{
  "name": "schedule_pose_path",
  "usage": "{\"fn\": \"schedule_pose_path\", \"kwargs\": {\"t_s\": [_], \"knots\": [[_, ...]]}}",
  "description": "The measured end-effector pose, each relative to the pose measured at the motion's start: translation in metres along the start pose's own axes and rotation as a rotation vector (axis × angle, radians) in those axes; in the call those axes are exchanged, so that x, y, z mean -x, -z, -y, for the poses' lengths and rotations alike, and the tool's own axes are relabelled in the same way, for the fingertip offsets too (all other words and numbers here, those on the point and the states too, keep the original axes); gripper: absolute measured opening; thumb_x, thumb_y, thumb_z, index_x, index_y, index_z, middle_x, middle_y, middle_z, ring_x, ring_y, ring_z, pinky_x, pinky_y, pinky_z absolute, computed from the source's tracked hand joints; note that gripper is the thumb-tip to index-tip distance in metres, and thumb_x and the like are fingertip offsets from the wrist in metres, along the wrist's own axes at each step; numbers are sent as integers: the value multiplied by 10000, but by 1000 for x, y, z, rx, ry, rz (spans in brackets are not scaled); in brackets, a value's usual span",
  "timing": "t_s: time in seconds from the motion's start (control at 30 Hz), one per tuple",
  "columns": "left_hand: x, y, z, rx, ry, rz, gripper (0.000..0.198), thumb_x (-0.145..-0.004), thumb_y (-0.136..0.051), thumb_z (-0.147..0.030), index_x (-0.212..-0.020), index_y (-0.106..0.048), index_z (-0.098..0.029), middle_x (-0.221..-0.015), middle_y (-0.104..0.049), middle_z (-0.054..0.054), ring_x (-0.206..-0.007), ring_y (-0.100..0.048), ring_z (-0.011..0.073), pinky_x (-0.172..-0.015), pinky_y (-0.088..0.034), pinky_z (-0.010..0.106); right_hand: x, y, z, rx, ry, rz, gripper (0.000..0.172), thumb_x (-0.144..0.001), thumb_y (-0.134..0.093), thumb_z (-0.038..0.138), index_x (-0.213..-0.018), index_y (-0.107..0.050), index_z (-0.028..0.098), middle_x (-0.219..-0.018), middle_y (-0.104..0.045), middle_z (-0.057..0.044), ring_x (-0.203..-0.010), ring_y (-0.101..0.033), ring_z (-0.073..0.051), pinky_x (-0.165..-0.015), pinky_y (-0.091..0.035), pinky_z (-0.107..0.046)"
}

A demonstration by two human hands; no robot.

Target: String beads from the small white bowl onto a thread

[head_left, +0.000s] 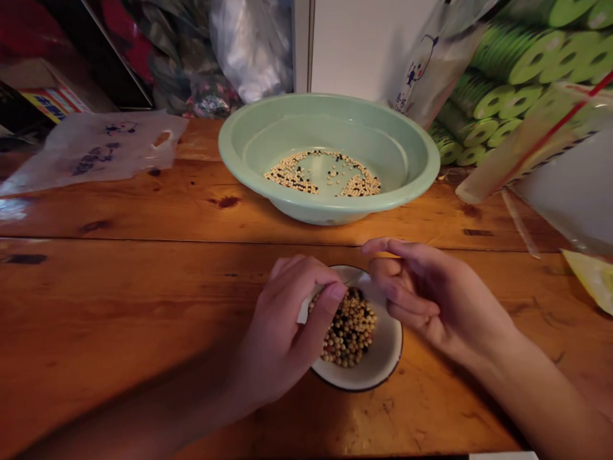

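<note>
A left hand point(287, 326) pinches its fingertips together, any hold too fine to tell, over mixed seeds point(349, 329) in a small enamel bowl point(380, 364) on the desk point(119, 287). The half-open, empty right hand point(426, 297) hovers beside it; a green basin point(239, 137) of pale seeds point(292, 176) sits beyond.

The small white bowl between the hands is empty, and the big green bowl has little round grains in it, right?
Not quite. The head view shows the small white bowl between the left hand and right hand is not empty: it is heaped with little round grains. The big green bowl does have some too.
</note>
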State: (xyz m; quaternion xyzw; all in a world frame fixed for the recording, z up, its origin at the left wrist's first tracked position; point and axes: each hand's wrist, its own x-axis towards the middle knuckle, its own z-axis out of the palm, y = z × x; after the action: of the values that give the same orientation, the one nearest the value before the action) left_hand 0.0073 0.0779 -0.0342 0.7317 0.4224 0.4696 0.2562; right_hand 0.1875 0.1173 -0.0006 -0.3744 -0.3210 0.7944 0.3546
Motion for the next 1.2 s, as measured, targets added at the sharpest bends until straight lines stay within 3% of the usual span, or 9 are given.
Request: {"fn": "schedule_pose_path", "kwargs": {"t_s": [0.17, 0.33, 0.43, 0.63, 0.77, 0.93, 1.07, 1.13, 1.2], "knots": [[2, 0, 0, 5, -2, 25, 116, -938, -464, -129, -872, -527, -201, -805, -579, -8, -799, -531, 141, -766, -393, 319, -8, 9, 8, -206, -25, -137, 297, -900, -340, 153, -753, -598, 131, -447, -403, 46, -319, -129, -35, -277, -141, -148], [3, 0, 1, 6, 35, 25, 109, -935, -473, -135, -873, -528, -205, -817, -579, -7, -811, -528, 146, -762, -393, 320, -25, 22, 12, -326, 116, -437, 158, -751, -411, 21, -736, -537, 115, -609, -475, -17, -458, -431, -67, -397, -422, -142], [3, -1, 2, 9, 45, 21, 100, -933, -478, -150, -869, -532, -205, -811, -574, -7, -804, -525, 148, -755, -396, 322, -33, 29, 13, -403, 108, -500, 247, -639, -422, -21, -817, -539, 105, -713, -524, -68, -603, -544, -115, -531, -544, -192], [3, -1, 2, 7, 50, 22, 97, -931, -481, -143, -879, -532, -206, -819, -575, -8, -806, -523, 143, -755, -398, 316, -36, 37, 12, -481, 87, -476, 426, -553, -414, -42, -941, -523, 96, -790, -543, -100, -712, -599, -162, -628, -602, -250], [3, -1, 3, -10, 38, 17, 103, -930, -479, -140, -875, -536, -205, -814, -577, -7, -801, -524, 142, -756, -399, 313, -36, 36, 11, -479, 78, -414, 383, -616, -401, -71, -941, -522, 89, -788, -563, -99, -702, -629, -153, -645, -612, -242], [1, -2, 4, -27, 34, 22, 107, -932, -473, -145, -871, -535, -207, -808, -580, -5, -792, -527, 145, -745, -403, 311, -33, 24, 14, -342, 64, -385, 491, -682, -297, -190, -1020, -549, 63, -840, -626, -107, -705, -690, -121, -635, -610, -174], [2, -1, 3, -24, 31, 28, 110, -928, -480, -136, -863, -534, -206, -804, -580, -10, -787, -529, 140, -755, -406, 308, -32, 21, 15, -295, 86, -342, 412, -801, -288, -167, -999, -585, 40, -866, -673, -116, -744, -716, -106, -694, -597, -129], [2, -1, 3, -26, 34, 28, 114, -928, -479, -134, -859, -534, -206, -807, -580, -11, -795, -529, 138, -756, -406, 305, -30, 23, 15, -260, 99, -301, 342, -874, -314, -109, -931, -614, 42, -759, -672, -83, -615, -688, -66, -600, -567, -67], [1, 0, 2, -26, 34, 34, 116, -929, -479, -131, -860, -534, -207, -807, -580, -14, -797, -529, 135, -758, -404, 303, -27, 24, 14, -166, 95, -216, 271, -942, -386, 14, -871, -643, 65, -600, -620, -16, -372, -538, -21, -366, -456, -36]]}}
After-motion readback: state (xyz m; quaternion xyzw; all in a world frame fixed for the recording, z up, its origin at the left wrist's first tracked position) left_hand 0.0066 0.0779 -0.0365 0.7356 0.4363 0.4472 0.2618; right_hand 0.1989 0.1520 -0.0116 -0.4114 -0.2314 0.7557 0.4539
